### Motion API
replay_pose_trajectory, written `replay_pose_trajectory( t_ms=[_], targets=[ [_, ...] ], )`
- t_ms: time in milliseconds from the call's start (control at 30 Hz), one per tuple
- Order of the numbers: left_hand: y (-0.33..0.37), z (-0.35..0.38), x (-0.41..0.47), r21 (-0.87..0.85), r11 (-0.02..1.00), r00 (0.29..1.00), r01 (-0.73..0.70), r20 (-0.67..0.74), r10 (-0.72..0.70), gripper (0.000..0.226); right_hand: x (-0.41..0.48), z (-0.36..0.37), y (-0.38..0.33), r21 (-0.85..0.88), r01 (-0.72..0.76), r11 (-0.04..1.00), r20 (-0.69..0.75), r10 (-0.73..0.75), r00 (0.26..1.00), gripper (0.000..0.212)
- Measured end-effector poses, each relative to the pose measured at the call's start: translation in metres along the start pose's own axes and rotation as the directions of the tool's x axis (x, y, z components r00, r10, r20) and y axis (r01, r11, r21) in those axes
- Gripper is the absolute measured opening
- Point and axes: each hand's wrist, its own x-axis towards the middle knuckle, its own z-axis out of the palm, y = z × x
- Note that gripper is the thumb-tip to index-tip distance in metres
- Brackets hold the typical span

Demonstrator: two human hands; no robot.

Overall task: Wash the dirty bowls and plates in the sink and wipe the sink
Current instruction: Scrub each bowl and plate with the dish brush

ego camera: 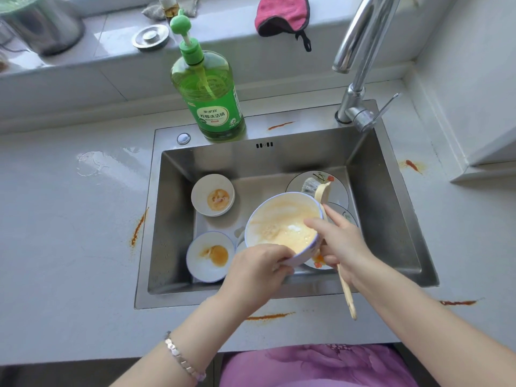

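Large bowl (282, 222): held tilted over the middle of the sink (391, 219), its yellow-smeared inside turned up so that it can be reached.
Left hand (257, 269): closed round the bowl's near rim, judged to steady it.
Right hand (343, 241): wrapped round the brush (347, 294) handle, with a fingertip (310, 223) laid inside the rim. The bristle head is kept off the bowl, over the plate (337, 191) by the right wall.
Far small bowl (212, 195), near small bowl (210, 256): left along the left wall, stains unwashed.
Detergent bottle (212, 101): stood on the sink's back edge, within reach.
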Motion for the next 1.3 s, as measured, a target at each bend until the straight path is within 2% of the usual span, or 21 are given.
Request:
replay_pose_trajectory(
  t_ms=[67, 133, 167, 233, 267, 333, 467, 533, 633, 667, 800, 900, 933, 1067, 1200, 1300],
  targets=[
    [-0.002, -0.002, 0.004, 0.082, 0.994, 0.996, -0.068, -0.059, 0.072, 0.015, -0.001, 0.002, -0.004, -0.007, 0.022, 1.0, 0.021, -0.022, 1.0, 0.046],
    [-0.004, -0.005, 0.006, 0.078, 0.993, 0.992, -0.083, -0.093, 0.091, 0.017, -0.005, 0.001, -0.009, -0.023, 0.038, 0.999, 0.052, -0.036, 0.998, 0.035],
    [-0.005, -0.009, 0.008, 0.033, 0.999, 0.994, -0.034, -0.103, 0.037, 0.018, -0.007, -0.002, -0.012, -0.053, 0.057, 0.997, 0.047, -0.055, 0.997, 0.029],
    [-0.008, -0.015, 0.012, -0.141, 0.974, 0.978, 0.18, -0.084, -0.193, 0.016, -0.011, -0.012, -0.015, -0.209, 0.161, 0.965, 0.008, -0.163, 0.987, 0.026],
    [-0.009, -0.019, 0.013, -0.222, 0.933, 0.954, 0.284, -0.036, -0.299, 0.015, -0.013, -0.019, -0.016, -0.309, 0.235, 0.922, 0.007, -0.245, 0.97, 0.031],
    [-0.011, -0.026, 0.017, -0.339, 0.871, 0.924, 0.356, -0.014, -0.383, 0.019, -0.02, -0.027, -0.015, -0.481, 0.365, 0.797, 0.086, -0.372, 0.924, 0.034],
    [-0.005, -0.034, 0.022, -0.488, 0.787, 0.901, 0.379, -0.001, -0.434, 0.028, -0.052, -0.02, 0.001, -0.618, 0.612, 0.494, 0.414, -0.457, 0.787, 0.045],
    [-0.003, -0.037, 0.023, -0.515, 0.767, 0.899, 0.381, 0.015, -0.437, 0.03, -0.052, -0.017, -0.005, -0.65, 0.627, 0.428, 0.429, -0.475, 0.769, 0.047],
    [-0.002, -0.043, 0.02, -0.555, 0.741, 0.898, 0.379, 0.029, -0.438, 0.028, -0.029, -0.027, -0.022, -0.7, 0.461, 0.545, 0.255, -0.413, 0.874, 0.039],
    [-0.002, -0.045, 0.018, -0.556, 0.741, 0.901, 0.376, 0.033, -0.433, 0.028, -0.03, -0.028, -0.023, -0.686, 0.449, 0.573, 0.252, -0.391, 0.885, 0.038],
    [-0.005, -0.051, 0.013, -0.555, 0.749, 0.905, 0.361, 0.015, -0.425, 0.03, -0.057, -0.02, -0.017, -0.61, 0.596, 0.522, 0.43, -0.414, 0.802, 0.045],
    [-0.005, -0.054, 0.009, -0.589, 0.721, 0.905, 0.365, 0.042, -0.424, 0.03, -0.04, -0.027, -0.028, -0.648, 0.46, 0.606, 0.316, -0.336, 0.887, 0.038],
    [-0.005, -0.055, 0.008, -0.604, 0.71, 0.907, 0.362, 0.052, -0.418, 0.027, -0.039, -0.029, -0.029, -0.638, 0.45, 0.625, 0.309, -0.328, 0.893, 0.037],
    [-0.008, -0.059, 0.007, -0.609, 0.706, 0.901, 0.362, 0.032, -0.433, 0.021, -0.059, -0.017, -0.031, -0.567, 0.553, 0.611, 0.45, -0.333, 0.829, 0.038],
    [-0.01, -0.065, 0.008, -0.603, 0.716, 0.913, 0.35, 0.048, -0.406, 0.02, -0.041, -0.02, -0.036, -0.621, 0.434, 0.653, 0.346, -0.269, 0.899, 0.036],
    [-0.013, -0.069, 0.009, -0.614, 0.712, 0.914, 0.341, 0.04, -0.403, 0.02, -0.051, -0.017, -0.031, -0.555, 0.533, 0.639, 0.432, -0.326, 0.841, 0.037]
  ],
)
